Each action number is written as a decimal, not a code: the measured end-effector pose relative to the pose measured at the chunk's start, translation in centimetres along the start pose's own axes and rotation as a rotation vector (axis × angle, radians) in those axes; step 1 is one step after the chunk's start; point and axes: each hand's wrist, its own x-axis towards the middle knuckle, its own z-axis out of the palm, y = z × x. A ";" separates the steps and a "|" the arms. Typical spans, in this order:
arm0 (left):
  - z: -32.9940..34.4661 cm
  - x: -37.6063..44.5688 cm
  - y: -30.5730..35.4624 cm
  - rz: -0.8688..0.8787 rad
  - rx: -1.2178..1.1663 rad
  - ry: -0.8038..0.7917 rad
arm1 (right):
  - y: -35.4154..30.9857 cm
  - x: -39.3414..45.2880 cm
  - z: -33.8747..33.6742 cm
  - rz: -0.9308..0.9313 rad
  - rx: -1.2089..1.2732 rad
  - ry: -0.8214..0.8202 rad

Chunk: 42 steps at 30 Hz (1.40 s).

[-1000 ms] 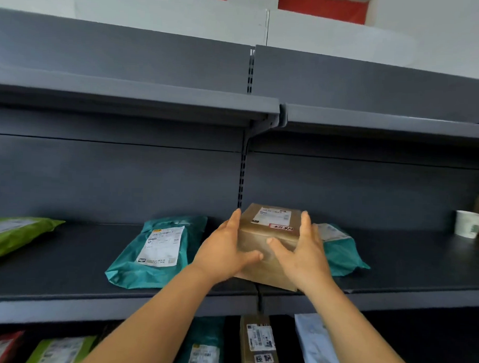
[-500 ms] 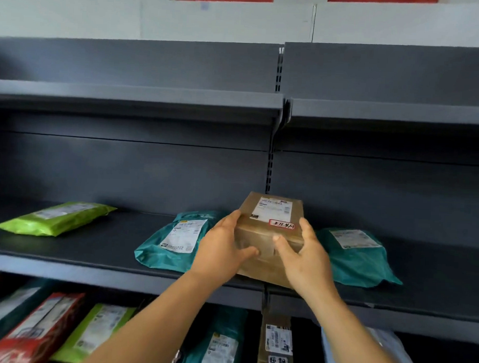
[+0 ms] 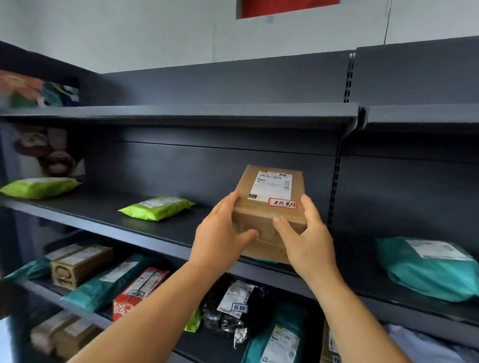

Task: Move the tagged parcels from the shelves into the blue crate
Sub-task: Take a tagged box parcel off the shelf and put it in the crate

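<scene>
Resting between both hands' fingers (image 3: 283, 228): brown parcel (image 3: 270, 193)

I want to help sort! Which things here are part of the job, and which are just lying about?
Part of the job:
- brown box with red-edged tag, held by left hand and right hand

Just lying about:
- green packets
- teal bag

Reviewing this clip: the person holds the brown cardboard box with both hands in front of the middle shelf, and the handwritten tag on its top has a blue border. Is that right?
Not quite. The head view shows the handwritten tag with a red border, not blue. The rest holds: the left hand and right hand both grip the brown cardboard box in front of the middle shelf.
</scene>
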 end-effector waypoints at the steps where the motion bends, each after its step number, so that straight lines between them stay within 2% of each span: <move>1: -1.3 -0.5 -0.7 -0.009 0.015 0.018 | -0.8 -0.5 1.0 -0.011 0.011 -0.019; 11: -17.2 -7.9 -9.1 -0.121 0.156 0.154 | -11.0 -9.6 13.3 -0.126 0.123 -0.222; 26: -44.0 -22.9 -21.3 -0.357 0.357 0.309 | -27.4 -27.4 34.0 -0.170 0.397 -0.567; 35: -56.0 -30.3 -28.5 -0.552 0.534 0.468 | -34.6 -36.0 47.2 -0.229 0.523 -0.830; 42: -63.8 -32.9 -36.5 -0.693 0.673 0.517 | -38.8 -40.8 59.7 -0.243 0.600 -0.992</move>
